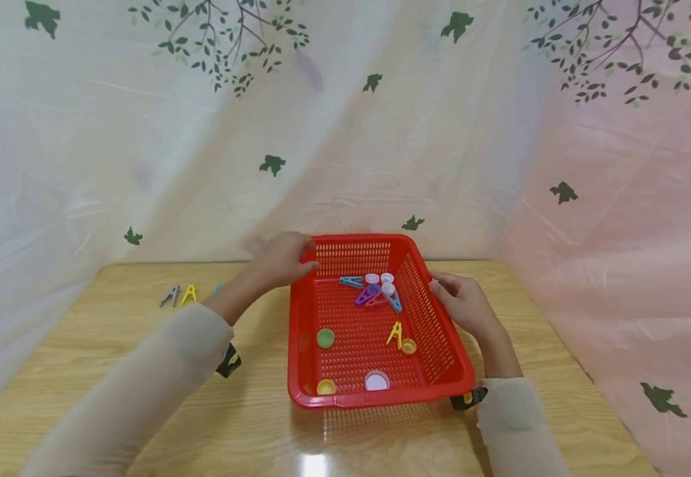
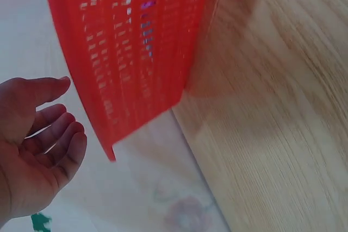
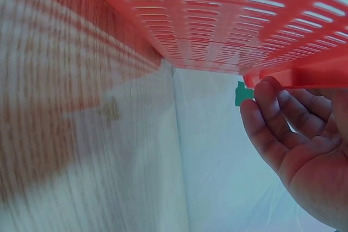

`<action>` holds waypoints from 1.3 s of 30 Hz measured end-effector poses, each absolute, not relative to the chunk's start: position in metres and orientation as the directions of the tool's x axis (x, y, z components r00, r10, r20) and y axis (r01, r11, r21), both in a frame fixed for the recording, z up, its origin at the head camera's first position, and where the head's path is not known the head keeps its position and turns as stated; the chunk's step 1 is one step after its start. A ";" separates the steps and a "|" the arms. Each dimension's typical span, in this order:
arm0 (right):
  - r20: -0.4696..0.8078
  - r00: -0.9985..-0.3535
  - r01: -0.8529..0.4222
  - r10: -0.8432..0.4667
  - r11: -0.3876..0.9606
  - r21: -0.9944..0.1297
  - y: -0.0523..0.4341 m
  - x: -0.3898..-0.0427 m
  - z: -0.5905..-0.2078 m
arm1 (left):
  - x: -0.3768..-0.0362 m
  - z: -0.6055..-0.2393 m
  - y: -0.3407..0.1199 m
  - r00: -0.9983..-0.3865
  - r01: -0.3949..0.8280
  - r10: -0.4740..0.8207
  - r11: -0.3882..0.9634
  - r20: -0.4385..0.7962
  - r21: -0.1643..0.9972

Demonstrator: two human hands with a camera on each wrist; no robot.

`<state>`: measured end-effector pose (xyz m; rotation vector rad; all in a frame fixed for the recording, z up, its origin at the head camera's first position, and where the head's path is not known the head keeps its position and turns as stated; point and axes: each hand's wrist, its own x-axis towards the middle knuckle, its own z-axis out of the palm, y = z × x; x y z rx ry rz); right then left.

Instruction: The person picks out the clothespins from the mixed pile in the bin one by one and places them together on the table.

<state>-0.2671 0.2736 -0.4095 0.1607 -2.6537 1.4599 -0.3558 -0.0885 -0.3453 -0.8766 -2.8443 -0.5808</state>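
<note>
Red plastic basket [image 1: 434, 344] is sitting on the wooden table [image 1: 112, 371], its far end close to the leaf-printed curtain [image 1: 202, 132] hanging behind. Two hands are flanking it, one at each side and well apart from each other. The left hand [image 1: 282, 258] is reaching to the far left corner, fingers lying over the rim there; in the left wrist view those fingers [image 2: 51, 139] are loosely curved and open, just beside the basket wall [image 2: 136, 52], and whether they are gripping cannot be told. The right hand [image 1: 467, 305] is resting against the outside of the right wall; the right wrist view is showing its fingertips [image 3: 269, 93] touching the underside of the rim [image 3: 304, 74], fingers relaxed and not closed round it.

Inside the basket, several clips [image 1: 375, 295] are lying in a heap near the far end with white caps [image 1: 379, 279] touching them. A yellow clip [image 1: 395, 333] is sitting just beside a yellow cap [image 1: 408, 346]. A green cap [image 1: 324, 338] is lying near the left wall, and a white cap [image 1: 377, 381] and another yellow cap [image 1: 326, 387] are lying at the near wall.

On the table, well left of the basket, a grey clip [image 1: 169, 295] and a yellow one [image 1: 189, 294] are lying side by side.
</note>
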 end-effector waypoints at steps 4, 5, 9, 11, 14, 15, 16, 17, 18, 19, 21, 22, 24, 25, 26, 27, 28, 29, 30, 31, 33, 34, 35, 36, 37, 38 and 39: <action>0.147 -0.988 -0.144 -0.038 0.531 -0.835 0.274 -0.267 -0.410 | -0.351 -0.348 -0.065 -0.778 0.627 0.599 0.730 0.189 0.270; 0.147 -0.988 -0.144 -0.036 0.530 -0.835 0.274 -0.267 -0.410 | -0.350 -0.350 -0.060 -0.775 0.631 0.607 0.728 0.177 0.268; 0.145 -0.989 -0.141 -0.034 0.532 -0.835 0.274 -0.266 -0.410 | -0.345 -0.357 -0.041 -0.748 0.661 0.647 0.710 0.144 0.244; 0.141 -0.989 -0.137 -0.034 0.534 -0.834 0.274 -0.266 -0.410 | -0.342 -0.361 -0.033 -0.729 0.682 0.673 0.694 0.128 0.231; 0.136 -0.990 -0.131 -0.032 0.539 -0.832 0.274 -0.265 -0.410 | -0.334 -0.368 -0.022 -0.705 0.704 0.702 0.674 0.105 0.224; 0.137 -0.990 -0.133 -0.033 0.541 -0.830 0.275 -0.265 -0.410 | -0.331 -0.370 -0.019 -0.702 0.704 0.706 0.671 0.092 0.231; 0.137 -0.990 -0.134 -0.034 0.542 -0.829 0.275 -0.266 -0.410 | -0.329 -0.372 -0.016 -0.698 0.708 0.711 0.667 0.082 0.232; 0.136 -0.990 -0.133 -0.034 0.544 -0.829 0.274 -0.266 -0.409 | -0.327 -0.374 -0.014 -0.691 0.712 0.719 0.661 0.074 0.238; 0.136 -0.990 -0.133 -0.034 0.543 -0.829 0.274 -0.266 -0.409 | -0.326 -0.376 -0.011 -0.685 0.715 0.726 0.655 0.062 0.243; 0.137 -0.990 -0.133 -0.034 0.546 -0.827 0.274 -0.266 -0.409 | -0.324 -0.378 -0.010 -0.676 0.721 0.735 0.646 0.051 0.249; 0.138 -0.990 -0.133 -0.033 0.549 -0.825 0.274 -0.266 -0.409 | -0.321 -0.381 -0.006 -0.649 0.737 0.760 0.623 0.020 0.261; 0.135 -0.990 -0.130 -0.032 0.552 -0.824 0.274 -0.266 -0.408 | -0.319 -0.383 -0.005 -0.633 0.747 0.774 0.610 0.003 0.265; 0.136 -0.990 -0.130 -0.031 0.556 -0.821 0.273 -0.266 -0.409 | -0.317 -0.386 -0.003 -0.601 0.764 0.798 0.588 -0.040 0.266; 0.137 -0.990 -0.131 -0.031 0.556 -0.821 0.274 -0.267 -0.409 | -0.315 -0.387 -0.002 -0.583 0.774 0.810 0.578 -0.064 0.259; 0.135 -0.990 -0.130 -0.031 0.554 -0.822 0.274 -0.267 -0.409 | -0.314 -0.388 -0.001 -0.567 0.783 0.819 0.568 -0.087 0.252; 0.134 -0.990 -0.129 -0.031 0.553 -0.823 0.274 -0.267 -0.409 | -0.313 -0.390 -0.001 -0.554 0.791 0.826 0.561 -0.105 0.245; 0.135 -0.990 -0.130 -0.031 0.552 -0.824 0.274 -0.267 -0.409 | -0.312 -0.391 0.000 -0.540 0.799 0.832 0.554 -0.123 0.236; 0.136 -0.990 -0.130 -0.030 0.552 -0.824 0.274 -0.267 -0.409 | -0.310 -0.392 0.001 -0.527 0.808 0.838 0.545 -0.139 0.225; 0.136 -0.990 -0.130 -0.030 0.551 -0.825 0.274 -0.267 -0.410 | -0.309 -0.394 0.002 -0.516 0.815 0.843 0.537 -0.152 0.216; 0.137 -0.990 -0.131 -0.031 0.550 -0.825 0.274 -0.268 -0.410 | -0.308 -0.396 0.002 -0.507 0.820 0.847 0.531 -0.162 0.212; 0.139 -0.990 -0.134 -0.033 0.548 -0.825 0.274 -0.268 -0.410 | -0.306 -0.399 0.003 -0.493 0.827 0.851 0.523 -0.179 0.207; 0.139 -0.990 -0.136 -0.035 0.547 -0.826 0.274 -0.268 -0.410 | -0.306 -0.400 0.004 -0.486 0.831 0.853 0.518 -0.188 0.203; 0.139 -0.990 -0.136 -0.037 0.547 -0.826 0.274 -0.268 -0.410 | -0.305 -0.402 0.004 -0.481 0.834 0.855 0.514 -0.195 0.198; 0.139 -0.990 -0.137 -0.038 0.547 -0.826 0.274 -0.268 -0.410 | -0.305 -0.403 0.005 -0.476 0.837 0.856 0.511 -0.200 0.195; 0.138 -0.990 -0.137 -0.039 0.548 -0.825 0.275 -0.268 -0.410 | -0.304 -0.404 0.005 -0.474 0.837 0.856 0.511 -0.206 0.197; 0.137 -0.990 -0.134 -0.035 0.549 -0.825 0.275 -0.267 -0.410 | -0.304 -0.404 0.006 -0.470 0.838 0.857 0.508 -0.210 0.198; 0.136 -0.990 -0.132 -0.033 0.552 -0.824 0.275 -0.267 -0.410 | -0.304 -0.405 0.007 -0.467 0.840 0.858 0.506 -0.215 0.198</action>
